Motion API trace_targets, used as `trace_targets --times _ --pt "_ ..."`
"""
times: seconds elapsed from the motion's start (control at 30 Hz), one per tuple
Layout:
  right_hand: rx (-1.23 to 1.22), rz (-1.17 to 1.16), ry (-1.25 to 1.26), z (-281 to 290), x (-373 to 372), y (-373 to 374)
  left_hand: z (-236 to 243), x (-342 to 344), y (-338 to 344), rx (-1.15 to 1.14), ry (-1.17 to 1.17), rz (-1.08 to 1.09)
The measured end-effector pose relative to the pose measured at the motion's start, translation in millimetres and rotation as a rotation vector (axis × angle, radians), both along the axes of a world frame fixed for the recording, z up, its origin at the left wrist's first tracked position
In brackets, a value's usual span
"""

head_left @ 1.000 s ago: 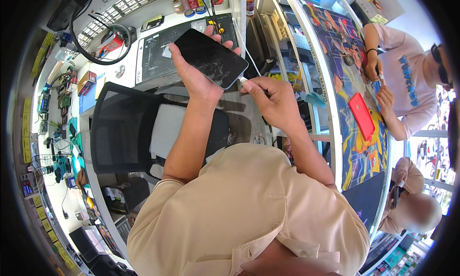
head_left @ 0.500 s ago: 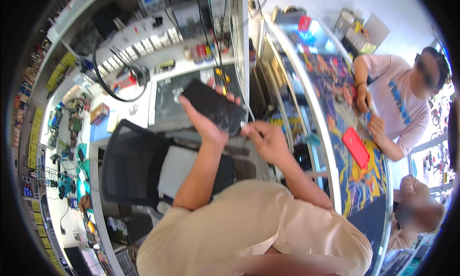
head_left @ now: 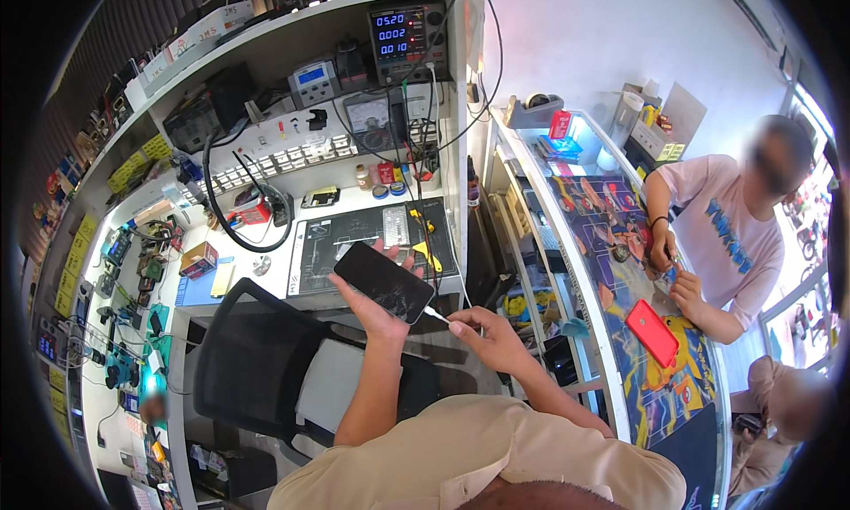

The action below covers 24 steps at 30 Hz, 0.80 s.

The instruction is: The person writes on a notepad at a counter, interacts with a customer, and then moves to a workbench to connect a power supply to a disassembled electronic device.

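Note:
A dark smartphone (head_left: pixel 383 280) lies across my left hand (head_left: pixel 374 322), its blank, smudged glass facing up. My left palm supports it from below, and fingertips show past its far edge. My right hand (head_left: pixel 489 337) pinches a white charging cable by its plug (head_left: pixel 436 314). The plug's tip meets the phone's right lower end; whether it is fully seated I cannot tell. From the plug, a thin white cord runs up toward the workbench.
An office chair (head_left: pixel 252 368) stands under my left arm, before a white workbench with a dark work mat (head_left: pixel 328 253). A power supply (head_left: pixel 407 45) sits on the shelf. At the right, a person works across a counter holding a red phone case (head_left: pixel 652 333).
My view has tilted up, showing more of the shelf. The phone and both hands appear lower. The white plug now shows plainly between my right fingers and the phone.

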State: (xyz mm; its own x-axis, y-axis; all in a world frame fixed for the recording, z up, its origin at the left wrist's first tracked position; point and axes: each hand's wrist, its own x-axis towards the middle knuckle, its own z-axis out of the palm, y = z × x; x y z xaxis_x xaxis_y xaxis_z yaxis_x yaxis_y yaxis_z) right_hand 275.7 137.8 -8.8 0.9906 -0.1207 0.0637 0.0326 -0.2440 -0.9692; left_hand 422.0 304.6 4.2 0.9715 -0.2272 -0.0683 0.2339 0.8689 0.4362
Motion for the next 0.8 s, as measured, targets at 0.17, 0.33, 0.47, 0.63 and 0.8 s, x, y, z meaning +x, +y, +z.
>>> trace_targets --times 0.17,0.33,0.47,0.63,0.8 --pt "-0.040 0.016 0.067 -3 0 -7 -7 -1 1 -0.010 0.013 -0.012" --pt "-0.042 0.022 0.045 -4 -1 -6 -10 -2 -4 -0.006 0.018 -0.028" --pt "-0.051 0.013 0.066 -5 -1 -7 -11 -1 -7 0.010 0.026 -0.028" --pt "-0.071 0.016 0.059 -5 -3 -8 -14 -3 -8 -0.017 0.013 -0.067" --pt "-0.065 0.007 0.061 0 -4 -7 -12 -6 -10 0.009 0.031 -0.057"
